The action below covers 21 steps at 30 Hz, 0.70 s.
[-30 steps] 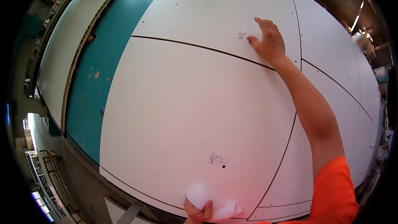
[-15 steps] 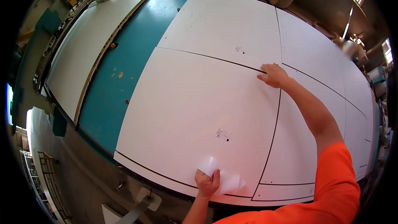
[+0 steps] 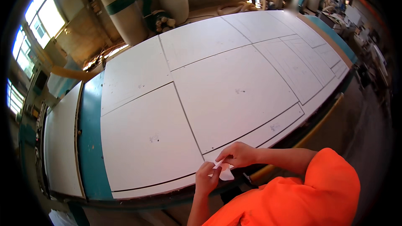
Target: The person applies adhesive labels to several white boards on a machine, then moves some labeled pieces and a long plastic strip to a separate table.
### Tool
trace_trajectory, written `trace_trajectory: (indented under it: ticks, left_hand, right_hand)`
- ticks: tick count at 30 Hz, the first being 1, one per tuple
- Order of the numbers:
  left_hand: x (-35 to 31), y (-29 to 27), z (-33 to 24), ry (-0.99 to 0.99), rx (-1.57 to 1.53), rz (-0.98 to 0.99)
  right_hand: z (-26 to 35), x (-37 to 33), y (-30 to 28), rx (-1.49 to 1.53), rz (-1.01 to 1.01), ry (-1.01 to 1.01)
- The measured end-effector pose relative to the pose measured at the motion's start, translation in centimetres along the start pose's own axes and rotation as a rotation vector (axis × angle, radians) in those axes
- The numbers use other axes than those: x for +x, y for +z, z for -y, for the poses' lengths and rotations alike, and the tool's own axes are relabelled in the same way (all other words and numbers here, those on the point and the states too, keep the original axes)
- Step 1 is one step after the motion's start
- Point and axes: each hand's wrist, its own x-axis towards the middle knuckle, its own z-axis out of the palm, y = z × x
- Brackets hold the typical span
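Both my hands meet at the near edge of a large white board [image 3: 138, 159], which is cut into panels by dark grooves. My left hand [image 3: 206, 178] is closed on a curled strip of white label paper [image 3: 226, 173], whose loose end hangs below the fingers. My right hand [image 3: 239, 154] pinches the upper part of the same paper, its fingertips close to those of the left. Small printed labels lie on several panels: one label [image 3: 154, 137] on the near left panel, another label [image 3: 240, 91] on the middle one, and a label [image 3: 274, 127] on the narrow near strip.
A teal table bed [image 3: 91, 142] shows left of the board, with another white panel [image 3: 63, 146] beyond it. Dust-collector bags [image 3: 121, 12] stand behind the far edge. A yellow rail [image 3: 322, 119] runs along the near right side. Clutter [image 3: 335, 21] lines the far right.
My right hand has left the far groove junction and come back to the paper at my left hand. The view has swung right, showing more of the board's right end.
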Motion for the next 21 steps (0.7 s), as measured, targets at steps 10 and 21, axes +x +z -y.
trace_trajectory:
  ticks: [10, 21]
  left_hand:
    - [-5.7, 27.1, -18.5, 0.018, -0.283, 1.117]
    - [-10.6, 55.3, -34.2, 0.123, -0.143, 1.793]
  right_hand:
    - [-3.9, -41.0, -7.1, 0.388, -1.071, -0.044]
    - [-6.5, -80.7, -0.4, -0.151, -2.717, 0.328]
